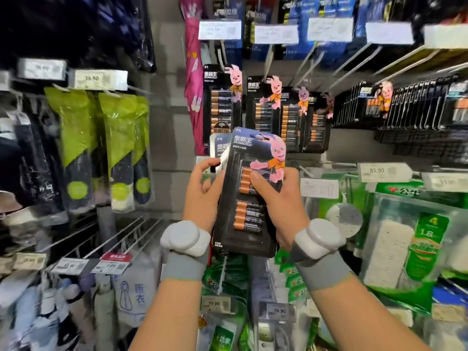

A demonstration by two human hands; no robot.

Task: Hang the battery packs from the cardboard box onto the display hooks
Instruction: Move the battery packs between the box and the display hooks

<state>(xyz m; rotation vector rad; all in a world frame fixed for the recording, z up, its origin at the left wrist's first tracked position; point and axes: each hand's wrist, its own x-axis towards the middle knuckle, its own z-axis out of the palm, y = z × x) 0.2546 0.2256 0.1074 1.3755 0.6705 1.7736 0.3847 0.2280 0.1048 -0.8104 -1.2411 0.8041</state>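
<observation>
Where the battery packs are: the front pack (249, 196) is held upright before the rack. It overlaps a rear pack (222, 148) whose top corner shows past its left edge; whether more lie between them I cannot tell.
Right hand (281, 198): grasps the front pack, thumb pressed on the blister face, fingers hidden behind the card.
Left hand (202, 191): curled round the left edge of the stack, thumb on the rear pack, apparently gripping that one.
Hang slot: at the front pack's top edge, well below the hook tips.
Display hook (269, 59): slopes out above, carrying hung packs (264, 107), with a price tag (276, 34) at its tip.
Cardboard box: not in view.
Step in hand: likely parting one pack from the stack before hanging it.
Next move: the right hand should lift the front pack clear, bring its slot level with a hook tip under the tag and slide it back, while the left hand keeps the rest.
Around: pink umbrella (193, 79) left of the hung packs; green power strip boxes (405, 249) at lower right.
</observation>
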